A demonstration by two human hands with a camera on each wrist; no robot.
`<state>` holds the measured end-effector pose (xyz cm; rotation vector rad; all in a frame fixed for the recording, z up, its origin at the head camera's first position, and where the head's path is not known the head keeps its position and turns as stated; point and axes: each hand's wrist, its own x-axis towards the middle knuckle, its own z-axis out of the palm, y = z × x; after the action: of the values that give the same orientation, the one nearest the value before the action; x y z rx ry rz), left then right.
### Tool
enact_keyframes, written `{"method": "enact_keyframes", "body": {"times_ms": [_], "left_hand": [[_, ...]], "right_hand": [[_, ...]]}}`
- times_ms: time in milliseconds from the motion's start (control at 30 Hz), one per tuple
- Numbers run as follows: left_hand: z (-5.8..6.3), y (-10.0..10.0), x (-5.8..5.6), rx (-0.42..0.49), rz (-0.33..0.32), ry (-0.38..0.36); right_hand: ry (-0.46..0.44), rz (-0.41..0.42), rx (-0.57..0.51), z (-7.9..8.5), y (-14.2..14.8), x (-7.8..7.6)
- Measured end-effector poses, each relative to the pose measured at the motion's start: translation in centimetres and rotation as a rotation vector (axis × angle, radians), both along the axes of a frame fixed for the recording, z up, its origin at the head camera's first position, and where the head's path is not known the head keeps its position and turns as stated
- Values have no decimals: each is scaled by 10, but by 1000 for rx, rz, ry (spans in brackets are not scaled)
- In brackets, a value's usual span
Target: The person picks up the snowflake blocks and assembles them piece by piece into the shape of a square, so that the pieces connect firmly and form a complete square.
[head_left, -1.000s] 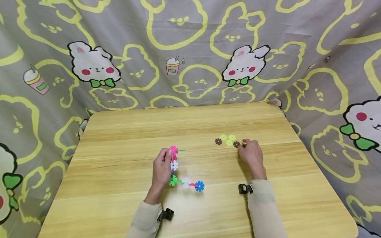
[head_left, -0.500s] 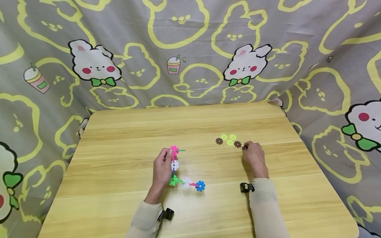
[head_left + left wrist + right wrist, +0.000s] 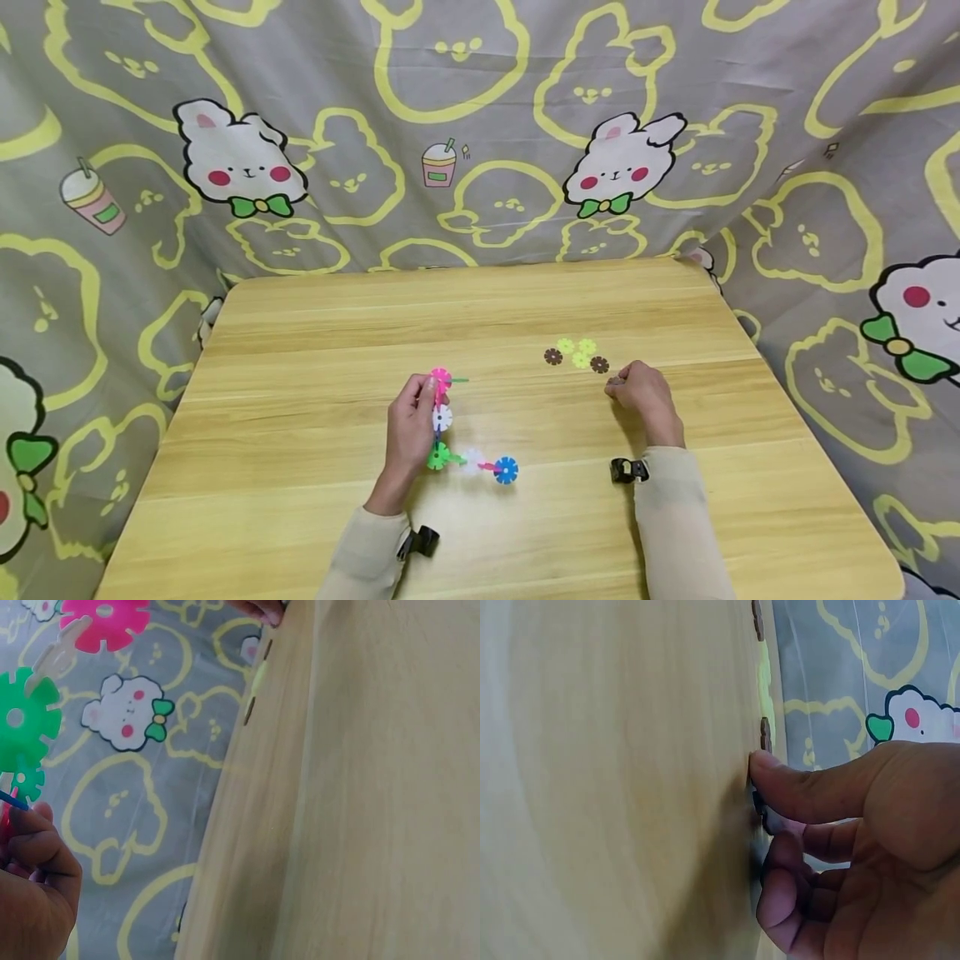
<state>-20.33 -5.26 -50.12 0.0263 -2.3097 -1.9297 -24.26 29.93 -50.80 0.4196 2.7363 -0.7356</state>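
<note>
My left hand (image 3: 411, 421) grips a bent chain of slotted plastic snowflake discs. A pink disc (image 3: 441, 381) is at its top, with a thin green one edge-on beside it. Below are a white disc (image 3: 441, 417) and a green disc (image 3: 438, 456), and the chain then runs right to a blue disc (image 3: 506, 470). The left wrist view shows the fingers (image 3: 45, 847) curled at the chain, part of it out of frame. My right hand (image 3: 643, 396) pinches a brown snowflake disc (image 3: 616, 382) low at the tabletop, thumb and fingers partly hiding it.
Just left of my right hand lie two loose brown discs, one nearer (image 3: 599, 365) and one farther left (image 3: 553, 357), with several yellow discs (image 3: 582, 360) between them. The wooden table (image 3: 315, 333) is backed by a patterned grey curtain (image 3: 495, 100).
My right hand has drawn the brown disc slightly right and toward me, away from the loose discs. The left hand and its chain have stayed nearly still.
</note>
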Motion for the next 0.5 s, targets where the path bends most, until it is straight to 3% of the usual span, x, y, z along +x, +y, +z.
{"method": "enact_keyframes", "body": {"times_ms": [300, 400, 500], "left_hand": [[1, 0, 1, -8, 13, -38], [6, 1, 2, -16, 16, -62], [19, 3, 7, -18, 13, -68]], "right_hand": [[113, -19, 3, -1, -15, 3], [135, 18, -39, 3, -29, 2], [178, 91, -142, 10, -49, 3]]}}
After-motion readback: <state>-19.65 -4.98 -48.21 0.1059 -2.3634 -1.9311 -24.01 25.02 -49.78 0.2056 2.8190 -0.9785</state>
